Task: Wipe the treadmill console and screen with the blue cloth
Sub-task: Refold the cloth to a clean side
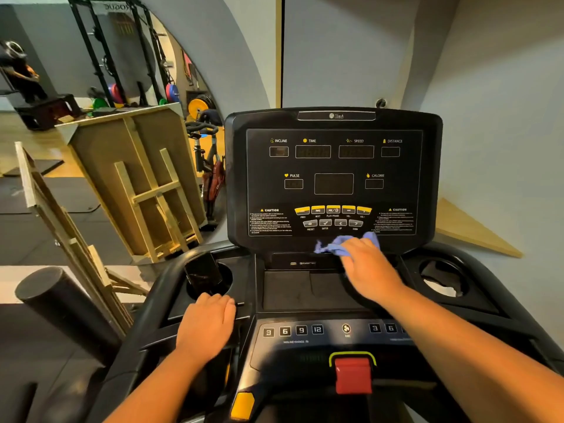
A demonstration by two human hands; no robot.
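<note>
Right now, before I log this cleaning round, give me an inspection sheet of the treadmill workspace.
Surface: treadmill console, black, displays dark.
Job's things: blue cloth bunched against the console's lower edge, below the button rows.
Clutter: dark phone standing in the left cup holder; right cup holder shows pale patches.
Grippers: right hand presses the cloth; left hand rests on the left rail.
Cables: nothing seen.
Surroundings: red safety key; wooden frames leaning left; mirror showing weight plates.
</note>
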